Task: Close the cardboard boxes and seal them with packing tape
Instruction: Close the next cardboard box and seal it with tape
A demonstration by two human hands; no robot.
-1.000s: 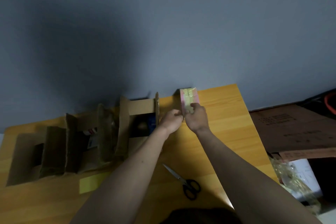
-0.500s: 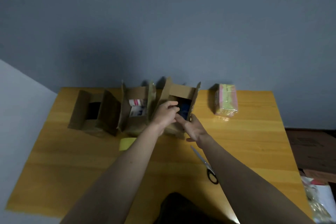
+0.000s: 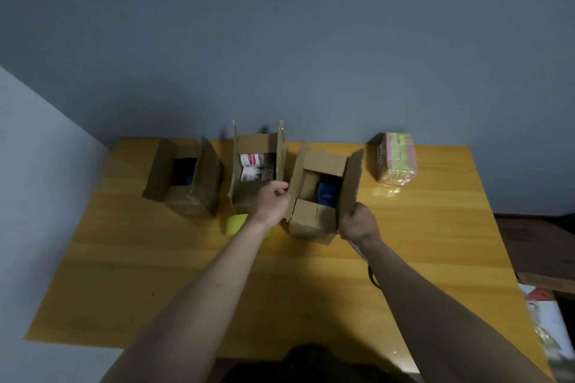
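Gripping the right box (image 3: 314, 218) between both hands: left hand (image 3: 270, 204) pinching its left flap, right hand (image 3: 357, 222) apparently clasping the right flap.

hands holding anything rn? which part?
Both grip the rightmost open cardboard box: left hand on its left side flap, right hand on its right side flap.

3 open cardboard boxes (image 3: 183, 179) (image 3: 256, 166) (image 3: 320, 196) on table. 1 wrapped pink-yellow pack (image 3: 396, 157). 1 yellow tape roll (image 3: 236, 224), partly hidden. 2 hands (image 3: 270, 204) (image 3: 357, 224), both on rightmost box flaps.
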